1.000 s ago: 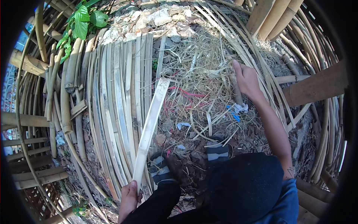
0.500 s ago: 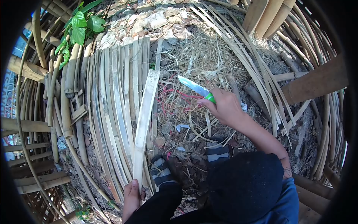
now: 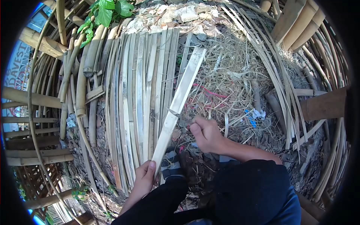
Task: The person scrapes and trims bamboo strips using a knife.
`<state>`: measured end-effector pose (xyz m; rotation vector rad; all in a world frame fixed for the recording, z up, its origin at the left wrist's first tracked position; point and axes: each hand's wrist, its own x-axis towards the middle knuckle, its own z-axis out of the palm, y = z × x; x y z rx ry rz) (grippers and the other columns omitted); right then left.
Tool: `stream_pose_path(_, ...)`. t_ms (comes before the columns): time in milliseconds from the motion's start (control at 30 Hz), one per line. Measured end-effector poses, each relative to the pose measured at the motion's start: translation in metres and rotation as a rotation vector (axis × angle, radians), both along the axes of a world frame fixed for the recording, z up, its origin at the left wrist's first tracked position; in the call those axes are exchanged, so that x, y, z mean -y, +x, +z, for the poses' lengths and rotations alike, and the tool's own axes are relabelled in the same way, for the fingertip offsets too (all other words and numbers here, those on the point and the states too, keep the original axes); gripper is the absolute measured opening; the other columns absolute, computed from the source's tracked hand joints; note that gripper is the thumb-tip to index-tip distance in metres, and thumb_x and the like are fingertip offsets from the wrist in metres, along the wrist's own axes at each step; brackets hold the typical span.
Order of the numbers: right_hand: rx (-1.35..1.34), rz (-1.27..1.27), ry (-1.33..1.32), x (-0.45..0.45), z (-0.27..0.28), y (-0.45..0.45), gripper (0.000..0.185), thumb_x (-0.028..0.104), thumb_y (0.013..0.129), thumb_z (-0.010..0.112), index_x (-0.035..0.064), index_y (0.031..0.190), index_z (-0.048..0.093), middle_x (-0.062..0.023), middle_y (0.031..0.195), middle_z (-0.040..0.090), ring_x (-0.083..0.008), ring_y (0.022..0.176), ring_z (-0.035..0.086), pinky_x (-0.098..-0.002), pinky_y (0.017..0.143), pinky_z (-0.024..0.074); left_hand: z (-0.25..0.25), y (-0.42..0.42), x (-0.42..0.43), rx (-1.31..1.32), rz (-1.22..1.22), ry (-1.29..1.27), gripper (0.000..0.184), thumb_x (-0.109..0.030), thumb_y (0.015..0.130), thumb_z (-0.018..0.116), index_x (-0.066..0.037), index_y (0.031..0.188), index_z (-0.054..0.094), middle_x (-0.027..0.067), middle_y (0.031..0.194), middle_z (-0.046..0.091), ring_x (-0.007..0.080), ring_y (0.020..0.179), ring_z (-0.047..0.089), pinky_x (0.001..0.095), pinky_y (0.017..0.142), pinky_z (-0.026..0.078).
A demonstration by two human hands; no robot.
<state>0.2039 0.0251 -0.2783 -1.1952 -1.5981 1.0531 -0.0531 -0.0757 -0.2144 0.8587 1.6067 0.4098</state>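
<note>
My left hand (image 3: 145, 177) is closed around the lower end of a pale, flat bamboo strip (image 3: 186, 83), which slants up and away to the right. My right hand (image 3: 206, 134) is a fist just right of the strip, gripping the knife; its green handle is hidden by the fingers. Across the strip's middle lies a short dark part of the knife blade (image 3: 173, 112), touching the strip; whether it cuts in I cannot tell. Left of the strip, many long split bamboo slats (image 3: 129, 105) lie side by side on the ground.
Thin shavings (image 3: 232, 82) and a blue scrap (image 3: 250, 118) litter the ground ahead. Long thin strips (image 3: 270, 63) lie at the right, near thick bamboo poles (image 3: 298, 24). Bamboo poles (image 3: 32, 96) and a leafy plant (image 3: 105, 13) stand at the left. My shoes (image 3: 172, 165) are below the strip.
My right hand has brought the knife down and left onto the strip. The strip has shifted right in view and tilts more, still in my left hand. The whole view has shifted too.
</note>
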Motion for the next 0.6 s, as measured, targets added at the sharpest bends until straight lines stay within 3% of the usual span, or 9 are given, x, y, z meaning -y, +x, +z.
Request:
stream_pose_path(67,0.028,0.089,0.068,0.004,-0.002,-0.014,0.042,0.037,0.099,0.059,0.0008,0.077,0.055,-0.0134,0.056,0.054,-0.0328,0.049,0.061,-0.0434,0.049,0.0474,-0.005,0.000,-0.002,-0.049,-0.091,0.097,0.047,-0.044,0.107,0.043,-0.002,0.090,0.056,0.0012,0.060,0.051,0.0087,0.053,0.050,0.0264,0.048,0.039)
stream_pose_path(133,0.212,0.062,0.469,0.005,-0.008,-0.024,0.048,0.045,0.095,0.063,0.0033,0.072,0.054,-0.0100,0.052,0.052,-0.0284,0.042,0.058,-0.0397,0.042,0.0467,-0.004,0.004,-0.003,-0.064,-0.137,0.122,0.048,-0.043,0.108,0.042,-0.001,0.090,0.055,0.0026,0.059,0.050,0.0104,0.051,0.050,0.0280,0.048,0.040)
stream_pose_path(200,0.263,0.035,0.536,0.000,-0.009,-0.023,0.052,0.050,0.092,0.065,0.0050,0.069,0.053,-0.0090,0.051,0.052,-0.0267,0.043,0.059,-0.0390,0.041,0.0463,-0.006,0.004,-0.002,-0.080,-0.180,0.152,0.048,-0.042,0.108,0.040,0.000,0.089,0.054,0.0040,0.058,0.049,0.0121,0.049,0.049,0.0297,0.047,0.040)
stream_pose_path(267,0.310,0.008,0.602,-0.006,-0.009,-0.022,0.056,0.055,0.089,0.066,0.0066,0.065,0.052,-0.0081,0.051,0.052,-0.0249,0.044,0.060,-0.0382,0.041,0.0459,-0.014,0.001,0.000,-0.127,-0.346,0.302,0.047,-0.038,0.108,0.040,0.002,0.087,0.051,0.0089,0.055,0.050,0.0195,0.046,0.053,0.0355,0.046,0.041)
stream_pose_path(367,0.443,-0.010,0.688,-0.014,-0.011,-0.013,0.062,0.063,0.085,0.066,0.0093,0.060,0.048,-0.0059,0.050,0.050,-0.0230,0.042,0.057,-0.0370,0.040,0.0442,0.000,0.012,-0.005,-0.257,-0.404,0.335,0.043,-0.033,0.107,0.044,0.004,0.086,0.050,0.0136,0.055,0.054,0.0265,0.048,0.058,0.0406,0.047,0.044)
stream_pose_path(533,0.586,-0.052,0.783,-0.021,-0.009,-0.004,0.065,0.069,0.083,0.062,0.0102,0.060,0.046,-0.0032,0.050,0.041,-0.0221,0.041,0.050,-0.0353,0.040,0.0413,0.009,0.021,-0.010,-0.334,-0.413,0.336,0.038,-0.028,0.106,0.048,0.005,0.086,0.050,0.0162,0.056,0.056,0.0299,0.050,0.062,0.0426,0.049,0.045)
stream_pose_path(600,0.609,-0.067,0.795,-0.022,-0.010,-0.003,0.064,0.067,0.085,0.062,0.0101,0.059,0.048,-0.0039,0.049,0.045,-0.0218,0.041,0.052,-0.0347,0.039,0.0421,0.009,0.023,-0.010,-0.354,-0.412,0.357,0.037,-0.027,0.106,0.049,0.005,0.086,0.050,0.0168,0.055,0.056,0.0309,0.049,0.061,0.0427,0.049,0.044)
